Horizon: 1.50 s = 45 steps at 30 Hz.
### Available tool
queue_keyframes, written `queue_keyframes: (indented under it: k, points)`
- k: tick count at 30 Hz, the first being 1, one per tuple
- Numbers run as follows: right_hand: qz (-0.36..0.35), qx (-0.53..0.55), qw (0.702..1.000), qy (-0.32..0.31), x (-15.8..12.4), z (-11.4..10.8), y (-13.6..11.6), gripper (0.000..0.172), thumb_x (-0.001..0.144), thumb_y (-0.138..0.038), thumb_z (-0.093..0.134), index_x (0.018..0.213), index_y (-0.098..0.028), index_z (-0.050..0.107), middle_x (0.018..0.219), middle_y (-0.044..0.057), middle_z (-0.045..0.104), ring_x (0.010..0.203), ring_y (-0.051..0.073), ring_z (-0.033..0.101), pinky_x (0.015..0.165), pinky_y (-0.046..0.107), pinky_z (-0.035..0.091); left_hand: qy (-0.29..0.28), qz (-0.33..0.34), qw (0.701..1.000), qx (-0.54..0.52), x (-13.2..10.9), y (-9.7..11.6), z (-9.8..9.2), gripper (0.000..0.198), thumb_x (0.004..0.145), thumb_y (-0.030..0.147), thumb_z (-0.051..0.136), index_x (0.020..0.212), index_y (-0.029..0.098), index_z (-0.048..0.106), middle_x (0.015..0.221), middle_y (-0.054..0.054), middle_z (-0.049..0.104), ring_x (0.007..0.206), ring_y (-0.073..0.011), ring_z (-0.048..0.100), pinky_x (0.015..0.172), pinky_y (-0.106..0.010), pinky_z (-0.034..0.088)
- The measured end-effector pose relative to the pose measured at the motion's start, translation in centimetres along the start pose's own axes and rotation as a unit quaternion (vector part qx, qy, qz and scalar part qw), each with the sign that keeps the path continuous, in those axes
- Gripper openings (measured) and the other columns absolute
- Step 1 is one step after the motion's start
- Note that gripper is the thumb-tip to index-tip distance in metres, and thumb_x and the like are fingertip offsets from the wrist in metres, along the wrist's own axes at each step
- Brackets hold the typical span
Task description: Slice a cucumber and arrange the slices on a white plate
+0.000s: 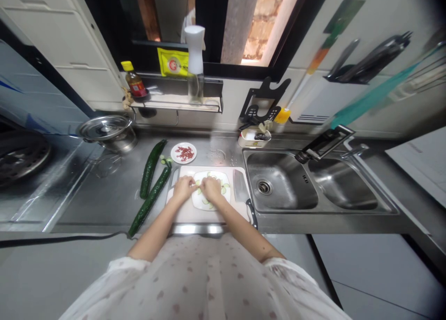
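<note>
Two cucumbers (149,201) at left; left hand (184,188) at white plate (199,203), fingers curled, can't tell if gripping; pale green slices (226,188) spread on plate; right hand (211,189) over plate, fingers bunched, hold hidden; knife (239,185) beyond. Probably arranging slices; next calls for light, spaced placing

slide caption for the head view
Left hand and right hand over a plate of slices on a board, between two cucumbers and a knife.
</note>
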State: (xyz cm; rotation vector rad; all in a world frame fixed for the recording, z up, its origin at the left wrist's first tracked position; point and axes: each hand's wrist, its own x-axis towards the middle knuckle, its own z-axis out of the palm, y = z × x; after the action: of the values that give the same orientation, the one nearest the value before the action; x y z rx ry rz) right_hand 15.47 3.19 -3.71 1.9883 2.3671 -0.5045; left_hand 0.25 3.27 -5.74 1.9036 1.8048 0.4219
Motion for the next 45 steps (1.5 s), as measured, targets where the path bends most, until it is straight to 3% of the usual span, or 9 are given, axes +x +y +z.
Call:
queue_keyframes:
  k: [10, 20, 45]
  points:
    - [0.024, 0.055, 0.998, 0.022, -0.4, -0.7, 0.7, 0.019, 0.088, -0.029, 0.051, 0.089, -0.019, 0.067, 0.096, 0.008, 0.067, 0.092, 0.021, 0.056, 0.082, 0.032, 0.032, 0.035, -0.029, 0.998, -0.039, -0.2, -0.4, -0.4, 0.016, 0.075, 0.032, 0.065, 0.084, 0.019, 0.066, 0.087, -0.003, 0.065, 0.082, -0.0173, 0.057, 0.071, -0.026, 0.038]
    - [0.008, 0.038, 0.999, 0.011, -0.1, 0.3, 0.4, 0.023, 0.089, -0.033, 0.052, 0.095, -0.019, 0.068, 0.099, 0.01, 0.067, 0.097, 0.023, 0.055, 0.086, 0.035, 0.031, 0.015, -0.012, 1.0, -0.013, -0.3, 0.3, -0.1, 0.021, 0.074, 0.038, 0.067, 0.082, 0.019, 0.066, 0.083, -0.004, 0.063, 0.082, -0.0193, 0.055, 0.071, -0.028, 0.038]
    - [-0.001, 0.018, 1.0, 0.011, -0.1, -0.2, 0.0, 0.023, 0.088, -0.029, 0.05, 0.096, -0.017, 0.068, 0.099, 0.011, 0.068, 0.097, 0.023, 0.056, 0.085, 0.034, 0.032, 0.006, -0.012, 1.0, 0.004, -0.1, 0.7, 0.1, 0.022, 0.075, 0.039, 0.065, 0.082, 0.019, 0.066, 0.084, -0.005, 0.063, 0.083, -0.0203, 0.056, 0.073, -0.029, 0.039]
